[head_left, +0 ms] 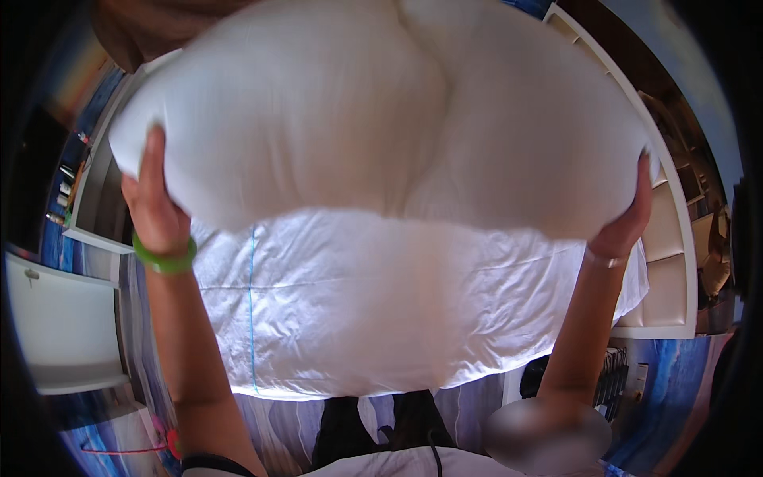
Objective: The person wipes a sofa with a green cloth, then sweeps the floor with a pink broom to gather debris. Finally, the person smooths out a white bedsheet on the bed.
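Observation:
A big, plump white pillow (318, 119) is raised in front of me, filling the upper middle of the view. A crease runs down it right of centre. My left hand (159, 208) grips its left end, thumb on the near face and the other fingers mostly hidden; a green bangle is on that wrist. At the opposite end my right hand (628, 219) clasps it the same way, with a clear bangle below. Under the pillow spreads a bed with a wrinkled white sheet (509, 306), marked by a thin blue line on the left.
A padded beige headboard (664, 246) in a white frame stands along the bed's right side. On the left are a white cabinet (63, 326) and an open shelf (99, 199). A dark slatted object (613, 381) sits at the lower right. Patterned flooring (278, 425) shows near my legs.

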Demonstrator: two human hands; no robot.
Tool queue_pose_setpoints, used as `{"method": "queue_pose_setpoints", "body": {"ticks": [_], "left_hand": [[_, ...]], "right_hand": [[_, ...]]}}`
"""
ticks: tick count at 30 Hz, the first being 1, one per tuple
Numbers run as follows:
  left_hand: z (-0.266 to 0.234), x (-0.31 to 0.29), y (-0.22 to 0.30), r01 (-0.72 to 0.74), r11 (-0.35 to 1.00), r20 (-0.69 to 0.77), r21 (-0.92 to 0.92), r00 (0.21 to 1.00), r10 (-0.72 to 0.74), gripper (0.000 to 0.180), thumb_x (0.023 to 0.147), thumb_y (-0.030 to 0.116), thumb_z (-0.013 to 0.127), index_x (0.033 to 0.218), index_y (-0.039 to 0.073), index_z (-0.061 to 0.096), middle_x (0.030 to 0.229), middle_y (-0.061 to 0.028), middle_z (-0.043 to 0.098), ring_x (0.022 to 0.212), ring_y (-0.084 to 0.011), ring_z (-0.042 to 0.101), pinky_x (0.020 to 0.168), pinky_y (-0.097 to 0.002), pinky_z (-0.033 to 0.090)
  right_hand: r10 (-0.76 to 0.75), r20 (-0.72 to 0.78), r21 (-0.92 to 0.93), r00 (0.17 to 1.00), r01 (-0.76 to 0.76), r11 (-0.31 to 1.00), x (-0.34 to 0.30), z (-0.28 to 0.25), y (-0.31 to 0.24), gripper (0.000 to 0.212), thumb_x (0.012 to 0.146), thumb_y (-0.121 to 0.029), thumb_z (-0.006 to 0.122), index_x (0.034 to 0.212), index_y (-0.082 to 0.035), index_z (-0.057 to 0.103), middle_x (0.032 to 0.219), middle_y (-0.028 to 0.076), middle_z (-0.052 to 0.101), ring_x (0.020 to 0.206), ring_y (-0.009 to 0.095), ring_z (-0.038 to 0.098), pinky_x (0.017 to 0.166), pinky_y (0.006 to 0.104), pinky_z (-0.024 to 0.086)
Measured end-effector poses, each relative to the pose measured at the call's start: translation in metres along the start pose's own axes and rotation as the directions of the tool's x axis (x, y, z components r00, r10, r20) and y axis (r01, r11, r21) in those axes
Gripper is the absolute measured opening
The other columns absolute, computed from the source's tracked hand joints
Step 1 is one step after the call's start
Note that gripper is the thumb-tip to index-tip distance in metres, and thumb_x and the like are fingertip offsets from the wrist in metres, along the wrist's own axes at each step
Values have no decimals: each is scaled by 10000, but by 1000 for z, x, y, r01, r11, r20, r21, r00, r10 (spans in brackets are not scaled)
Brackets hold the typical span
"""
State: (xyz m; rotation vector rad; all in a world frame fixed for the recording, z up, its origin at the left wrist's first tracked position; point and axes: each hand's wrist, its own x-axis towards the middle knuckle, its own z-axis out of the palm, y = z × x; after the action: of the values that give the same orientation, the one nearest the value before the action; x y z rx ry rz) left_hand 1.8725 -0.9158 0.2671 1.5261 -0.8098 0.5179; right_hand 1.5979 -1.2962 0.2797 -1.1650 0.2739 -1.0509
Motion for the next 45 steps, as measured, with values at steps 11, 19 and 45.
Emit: {"method": "queue_pose_setpoints", "body": {"ticks": [11, 19, 45], "left_hand": [[-169, -284, -35, 957, 287, 214, 45, 271, -938, 354, 800, 136, 693, 1106, -10, 592, 951, -64, 647, 827, -159, 615, 770, -309, 510], [-232, -396, 17, 745, -530, -70, 406, -553, -830, 455, 726, 147, 771, 1100, -48, 602, 1015, -145, 657, 888, -256, 650, 795, -398, 540], [174, -276, -332, -253, 675, 700, 693, 460, -546, 668, 859, 407, 531, 1412, 109, 306, 1496, -85, 252, 1399, -248, 183, 1108, -520, 122]], "right_hand": [[773, -365, -77, 519, -844, 531, -286, -175, 74, 507, 816, -253, 670, 1218, 16, 516, 1085, 99, 609, 943, 211, 601, 826, 369, 496], [770, -568, 16, -290, -940, -341, -470, -233, 73, 609, 736, -228, 770, 1217, 31, 501, 1121, 190, 600, 993, 328, 611, 882, 462, 495], [429, 634, -772, 643, 562, 298, -77, -63, 465, 592, 800, -306, 604, 1296, -33, 431, 1353, 167, 424, 1286, 320, 358, 1087, 443, 258]]}}
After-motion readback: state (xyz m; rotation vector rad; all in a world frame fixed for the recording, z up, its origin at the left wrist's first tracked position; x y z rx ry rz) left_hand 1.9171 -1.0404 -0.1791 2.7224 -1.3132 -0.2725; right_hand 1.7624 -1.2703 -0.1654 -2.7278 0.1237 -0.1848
